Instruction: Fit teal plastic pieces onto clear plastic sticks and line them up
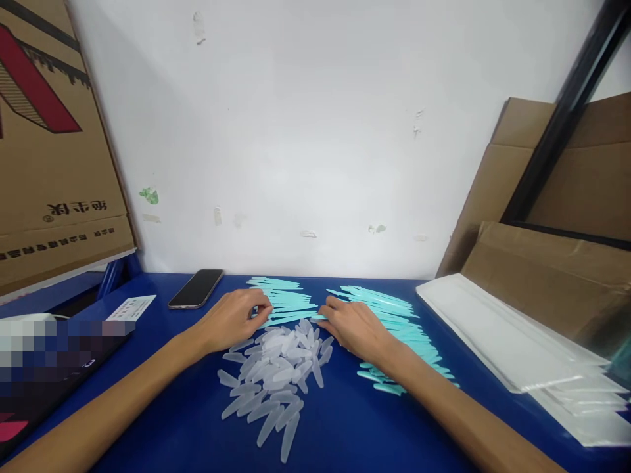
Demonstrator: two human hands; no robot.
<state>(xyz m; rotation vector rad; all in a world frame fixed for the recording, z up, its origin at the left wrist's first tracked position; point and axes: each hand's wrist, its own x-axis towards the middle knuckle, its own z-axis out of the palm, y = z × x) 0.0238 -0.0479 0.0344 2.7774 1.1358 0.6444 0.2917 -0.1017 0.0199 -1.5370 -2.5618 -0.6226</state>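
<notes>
My left hand [236, 320] is closed, thumb and forefinger curled together at the left ends of slim turquoise plastic sticks [290, 302]. Whatever it pinches, if anything, is hidden. Opposite it, my right hand [351, 326] pinches the end of a turquoise stick [318, 317] between thumb and fingers. Just below and between both hands lies a loose heap of translucent, tapered plastic caps [280, 358]. A second, larger spread of turquoise sticks [394, 312] lies behind and under my right hand and wrist, partly covered by the forearm.
A phone [196, 289] and a printed card [132, 307] lie on the blue table [325, 427] at left. Cardboard boxes [54, 157] stand at far left. White flat sleeves [497, 335] are stacked at right beside brown cardboard [547, 276]. A white wall [315, 144] closes the back.
</notes>
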